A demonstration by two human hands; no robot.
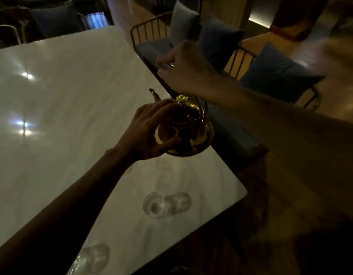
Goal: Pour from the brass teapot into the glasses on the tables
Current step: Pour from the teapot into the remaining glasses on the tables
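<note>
The brass teapot (188,133) hangs just above the right edge of the white marble table (62,108), its spout (154,94) pointing away to the upper left. My left hand (149,132) cups the pot's round body from the left. Over the lid knob (181,98), my right hand (183,70) is curled around what looks like the top of the tall handle. Two clear glasses (157,205) stand side by side on the table below the pot. Another glass (92,257) is near the bottom edge. The image is dim and blurred.
A metal-framed bench (151,32) with blue cushions (279,74) and a white pillow (181,22) runs along the table's right side. The wooden floor (271,195) lies to the right. More dark seating (52,20) stands beyond the table's far edge.
</note>
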